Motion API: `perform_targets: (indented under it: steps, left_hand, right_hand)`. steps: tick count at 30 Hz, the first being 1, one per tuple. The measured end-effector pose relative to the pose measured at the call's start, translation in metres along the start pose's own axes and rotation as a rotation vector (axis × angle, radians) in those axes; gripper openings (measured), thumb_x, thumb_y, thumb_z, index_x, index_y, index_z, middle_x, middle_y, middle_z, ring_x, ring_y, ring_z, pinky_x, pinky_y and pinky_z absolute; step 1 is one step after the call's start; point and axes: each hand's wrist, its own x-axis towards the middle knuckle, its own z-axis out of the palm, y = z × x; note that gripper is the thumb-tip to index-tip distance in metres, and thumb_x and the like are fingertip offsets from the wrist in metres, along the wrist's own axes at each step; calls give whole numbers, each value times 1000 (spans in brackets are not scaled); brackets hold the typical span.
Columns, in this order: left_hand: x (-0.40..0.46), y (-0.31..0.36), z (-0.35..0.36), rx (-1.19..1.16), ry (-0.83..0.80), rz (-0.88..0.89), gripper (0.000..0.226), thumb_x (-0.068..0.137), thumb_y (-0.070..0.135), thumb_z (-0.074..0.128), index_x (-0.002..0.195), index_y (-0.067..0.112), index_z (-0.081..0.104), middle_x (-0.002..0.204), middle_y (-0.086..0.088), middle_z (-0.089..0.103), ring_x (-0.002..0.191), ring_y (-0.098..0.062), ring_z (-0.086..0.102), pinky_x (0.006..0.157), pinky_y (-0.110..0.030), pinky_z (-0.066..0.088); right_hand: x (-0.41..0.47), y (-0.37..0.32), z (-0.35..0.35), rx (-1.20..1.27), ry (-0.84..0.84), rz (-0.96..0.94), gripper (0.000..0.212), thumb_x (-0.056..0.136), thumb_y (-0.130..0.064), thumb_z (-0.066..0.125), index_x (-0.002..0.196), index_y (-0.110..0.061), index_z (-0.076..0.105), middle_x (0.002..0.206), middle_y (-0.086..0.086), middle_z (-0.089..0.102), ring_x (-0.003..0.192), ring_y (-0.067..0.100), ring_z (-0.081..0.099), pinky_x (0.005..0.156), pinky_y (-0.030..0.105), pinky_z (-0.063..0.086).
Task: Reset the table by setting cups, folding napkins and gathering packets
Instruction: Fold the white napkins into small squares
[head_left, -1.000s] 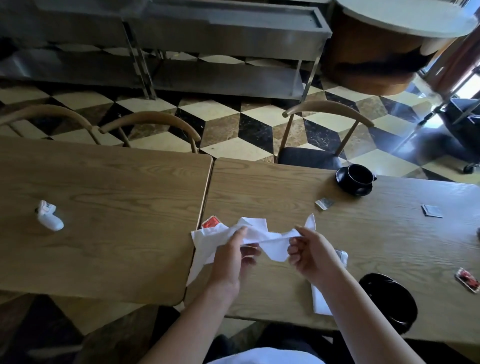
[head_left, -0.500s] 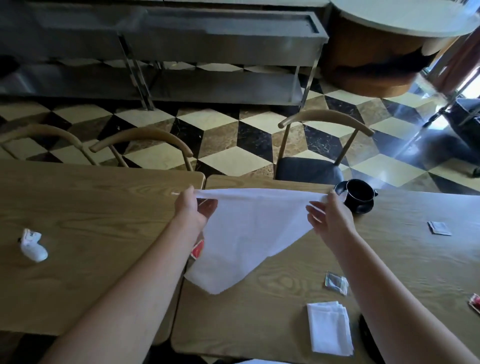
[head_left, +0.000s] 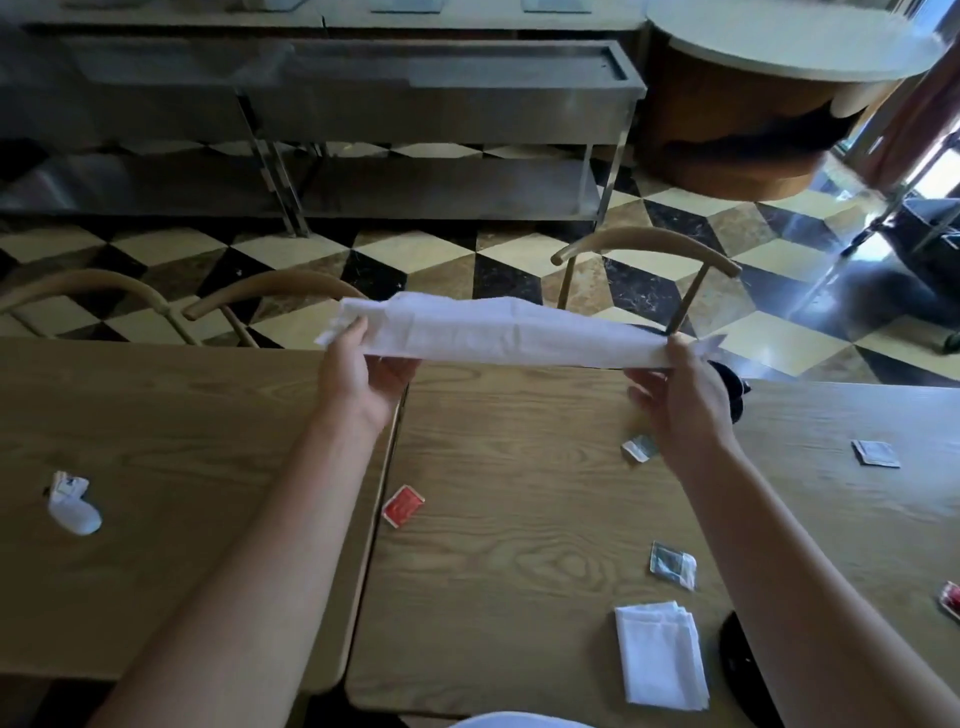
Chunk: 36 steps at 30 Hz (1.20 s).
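Note:
A white napkin (head_left: 498, 332) is stretched level in the air above the far edge of the table. My left hand (head_left: 358, 374) pinches its left end and my right hand (head_left: 680, 395) pinches its right end. A second napkin (head_left: 660, 654), folded, lies near the front right. Packets are scattered on the wood: a red one (head_left: 402, 505), a silver one (head_left: 671, 565), another silver one (head_left: 639, 448) by my right wrist, a grey one (head_left: 875, 453), and a red one (head_left: 950, 598) at the right edge. A black cup (head_left: 730, 387) is mostly hidden behind my right hand.
Two wooden tables (head_left: 156, 426) stand side by side with a narrow gap. A white crumpled object (head_left: 72, 504) lies on the left table. A black dish (head_left: 737, 665) sits at the front right. Wooden chairs (head_left: 649, 249) stand behind, then a steel shelf unit (head_left: 415, 83).
The napkin went from crumpled, to hanging open as a triangle, to being lifted and stretched flat and level between both hands. My view has tilted up and forward.

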Motion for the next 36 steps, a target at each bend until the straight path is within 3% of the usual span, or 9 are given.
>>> perform_targets:
  steps: [5, 7, 11, 15, 20, 23, 28, 32, 36]
  left_hand:
    - [-41, -67, -83, 185, 286, -231, 16, 98, 28, 53, 90, 20, 64, 80, 1, 72, 61, -12, 68, 48, -19, 53]
    - [-58, -95, -123, 308, 404, -360, 15, 96, 28, 59, 85, 19, 63, 71, 1, 71, 63, -15, 65, 47, -21, 50]
    - [-92, -133, -193, 417, 567, -537, 7, 93, 21, 62, 89, 18, 58, 83, -5, 59, 70, -18, 55, 57, -29, 42]
    - [-118, -150, -229, 475, 640, -648, 16, 95, 19, 57, 82, 13, 51, 70, -9, 51, 59, -19, 49, 38, -20, 42]
    - [-119, -150, -239, 455, 684, -592, 20, 96, 23, 56, 80, 11, 51, 65, -6, 49, 55, -15, 50, 31, -13, 40]
    - [-105, -143, -232, 391, 679, -531, 23, 96, 27, 50, 79, 12, 53, 66, -6, 49, 55, -15, 47, 37, -20, 40]
    - [-69, -121, -210, 276, 676, -385, 24, 93, 22, 51, 70, 14, 48, 36, 1, 46, 30, -12, 44, 35, -14, 35]
    - [-32, -105, -188, 243, 639, -363, 26, 91, 23, 51, 68, 15, 44, 36, 2, 45, 34, -12, 46, 40, -16, 36]
    - [14, -95, -170, 224, 627, -386, 32, 92, 24, 47, 62, 19, 37, 36, 4, 36, 40, -12, 38, 42, -14, 32]
  right_hand:
    - [-48, 92, -56, -151, 74, 274, 18, 99, -29, 56, 106, -13, 60, 88, 6, 66, 68, 15, 69, 63, 30, 50]
    - [-70, 128, -78, -221, 110, 412, 18, 99, -28, 57, 98, -11, 59, 81, 9, 67, 67, 17, 69, 60, 30, 50]
    - [-109, 183, -113, -304, 127, 660, 23, 100, -28, 53, 92, -7, 59, 67, 11, 72, 59, 22, 62, 53, 28, 44]
    - [-125, 208, -136, -358, 154, 715, 9, 96, -14, 52, 92, -8, 57, 60, 10, 63, 49, 21, 52, 39, 20, 36]
    - [-124, 208, -145, -344, 156, 744, 8, 90, -10, 56, 82, -14, 58, 53, 2, 59, 51, 17, 50, 39, 18, 38]
    - [-108, 203, -145, -346, 177, 691, 8, 88, -10, 62, 82, -13, 63, 53, -1, 61, 51, 13, 56, 46, 21, 43]
    - [-69, 187, -130, -230, 225, 558, 10, 90, -16, 57, 82, -13, 62, 66, 2, 70, 57, 13, 62, 49, 23, 50]
    - [-27, 164, -105, -192, 199, 502, 12, 91, -16, 55, 81, -12, 61, 62, 2, 72, 52, 12, 61, 45, 22, 47]
    - [22, 148, -80, -231, 158, 505, 15, 88, -21, 59, 80, -10, 65, 68, 2, 75, 57, 13, 61, 54, 24, 49]
